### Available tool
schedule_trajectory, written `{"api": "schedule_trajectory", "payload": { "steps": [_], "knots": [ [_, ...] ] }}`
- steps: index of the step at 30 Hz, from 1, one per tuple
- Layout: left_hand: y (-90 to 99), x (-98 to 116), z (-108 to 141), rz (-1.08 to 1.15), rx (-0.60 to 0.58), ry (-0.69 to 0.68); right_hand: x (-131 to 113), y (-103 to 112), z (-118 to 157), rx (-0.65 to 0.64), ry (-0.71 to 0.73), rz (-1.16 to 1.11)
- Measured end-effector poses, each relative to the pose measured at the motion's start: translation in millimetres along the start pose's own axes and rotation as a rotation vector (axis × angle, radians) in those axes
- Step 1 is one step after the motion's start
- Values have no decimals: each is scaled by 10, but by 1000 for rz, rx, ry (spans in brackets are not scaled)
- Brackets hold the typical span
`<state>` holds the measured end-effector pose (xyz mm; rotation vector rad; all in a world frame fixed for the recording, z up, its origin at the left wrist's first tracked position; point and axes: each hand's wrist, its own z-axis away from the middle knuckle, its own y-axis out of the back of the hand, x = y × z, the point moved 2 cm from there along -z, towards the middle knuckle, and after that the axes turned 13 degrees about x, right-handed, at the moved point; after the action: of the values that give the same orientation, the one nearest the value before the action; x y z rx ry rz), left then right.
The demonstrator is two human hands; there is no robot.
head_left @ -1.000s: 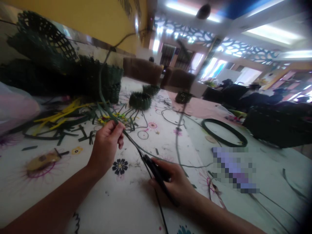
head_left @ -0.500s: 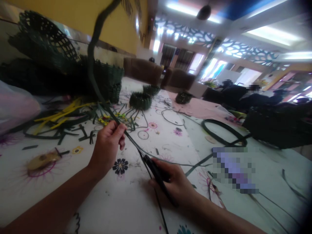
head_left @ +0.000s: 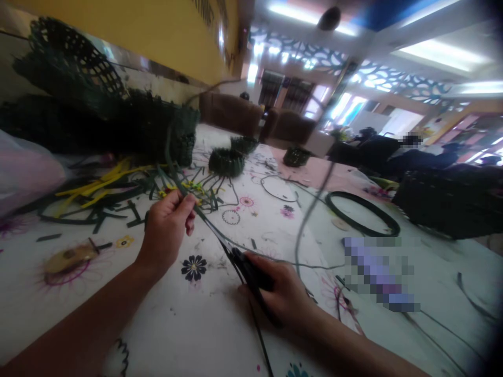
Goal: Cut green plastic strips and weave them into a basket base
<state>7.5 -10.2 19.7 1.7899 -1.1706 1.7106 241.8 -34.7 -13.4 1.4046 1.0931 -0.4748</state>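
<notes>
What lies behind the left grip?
Behind the left grip are green strips, yellow bits and, farther back, a basket; whatever the grip itself covers is hidden.

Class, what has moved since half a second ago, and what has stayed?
The left hand has shifted slightly left, still pinching the green strip. Its loose upper part has dropped from the picture's top edge, and a loose length at right has swung up, clear of the dark ring. Nothing was let go. The right hand still holds the black scissors almost in place; the small round basket stayed put.
</notes>
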Motion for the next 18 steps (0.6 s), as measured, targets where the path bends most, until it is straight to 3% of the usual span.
{"api": "schedule_trajectory", "payload": {
  "steps": [10,18],
  "knots": [
    [-24,5,-2,131,50,92,-30,29,-7,-93,-90,-154],
    [-89,-55,76,143,-62,291,-47,26,-25,-90,-61,-152]
  ]
}}
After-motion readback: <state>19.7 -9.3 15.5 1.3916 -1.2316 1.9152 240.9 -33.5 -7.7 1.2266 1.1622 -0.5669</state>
